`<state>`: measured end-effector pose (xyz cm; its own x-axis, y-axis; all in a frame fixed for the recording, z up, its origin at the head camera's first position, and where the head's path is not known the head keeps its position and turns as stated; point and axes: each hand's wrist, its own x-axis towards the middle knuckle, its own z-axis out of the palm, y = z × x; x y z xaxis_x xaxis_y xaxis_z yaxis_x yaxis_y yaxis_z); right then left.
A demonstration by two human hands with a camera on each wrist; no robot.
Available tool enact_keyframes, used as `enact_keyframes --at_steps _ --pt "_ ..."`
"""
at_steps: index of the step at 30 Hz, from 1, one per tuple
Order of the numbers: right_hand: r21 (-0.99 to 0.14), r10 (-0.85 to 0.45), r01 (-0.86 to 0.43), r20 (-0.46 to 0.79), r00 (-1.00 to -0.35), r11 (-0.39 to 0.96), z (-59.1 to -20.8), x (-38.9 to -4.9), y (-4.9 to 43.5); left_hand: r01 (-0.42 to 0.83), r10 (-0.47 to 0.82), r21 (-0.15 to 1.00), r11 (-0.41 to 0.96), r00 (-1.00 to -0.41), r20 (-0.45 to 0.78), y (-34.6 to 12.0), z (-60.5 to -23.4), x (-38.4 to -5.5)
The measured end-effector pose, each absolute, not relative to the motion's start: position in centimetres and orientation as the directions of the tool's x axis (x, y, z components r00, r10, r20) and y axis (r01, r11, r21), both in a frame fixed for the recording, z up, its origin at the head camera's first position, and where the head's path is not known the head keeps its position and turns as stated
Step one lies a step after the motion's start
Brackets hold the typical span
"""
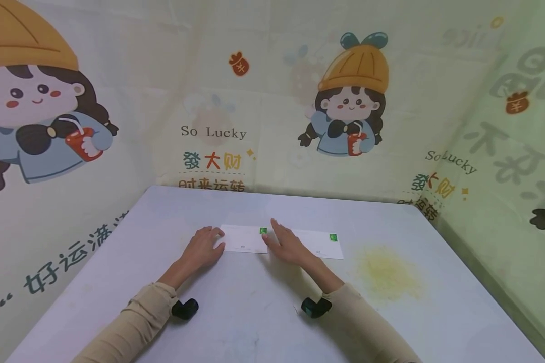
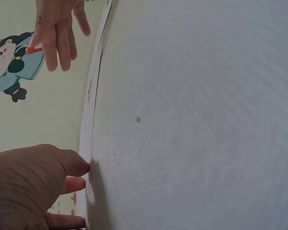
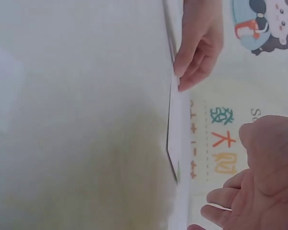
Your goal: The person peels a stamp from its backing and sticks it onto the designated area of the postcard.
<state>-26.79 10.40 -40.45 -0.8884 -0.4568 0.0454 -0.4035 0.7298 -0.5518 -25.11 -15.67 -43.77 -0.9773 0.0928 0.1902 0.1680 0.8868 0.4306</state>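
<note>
Two flat white envelopes lie side by side on the table, each with a green stamp at its upper right corner and small print low in the middle. My left hand (image 1: 202, 248) is at the left end of the left envelope (image 1: 241, 240); its thumb and fingertips, spread apart, touch that short edge. My right hand (image 1: 290, 247), fingers extended, is over the join between the two, partly covering the right envelope (image 1: 323, 244). In the right wrist view my right hand (image 3: 266, 177) appears raised and holds nothing. At the wrist cameras' low angle, the envelopes appear as thin strips.
The white table (image 1: 254, 312) has a yellowish stain (image 1: 386, 272) to the right of the envelopes. A printed cloth (image 1: 272, 111) with cartoon figures and lettering surrounds the back and sides. Black wrist cameras (image 1: 185, 309) sit beneath both beige sleeves.
</note>
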Motion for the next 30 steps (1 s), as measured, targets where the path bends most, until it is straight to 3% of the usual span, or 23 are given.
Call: enact_keyframes --at_steps 9,20,30 --pt "-0.624 -0.483 -0.422 0.081 -0.872 0.658 -40.1 -24.8 11.4 0.169 0.092 0.446 0.879 -0.977 0.191 -16.0 -43.6 -24.8" --pt "-0.635 -0.535 -0.491 0.142 -0.833 0.596 -39.0 -21.2 12.4 0.176 0.094 0.517 0.838 -0.979 0.181 -16.2 -43.3 -23.5" --pt "-0.625 -0.519 -0.482 0.14 -0.843 0.615 -38.5 -18.4 13.9 0.225 0.135 0.543 0.809 -0.97 0.2 -14.9 -42.0 -21.1"
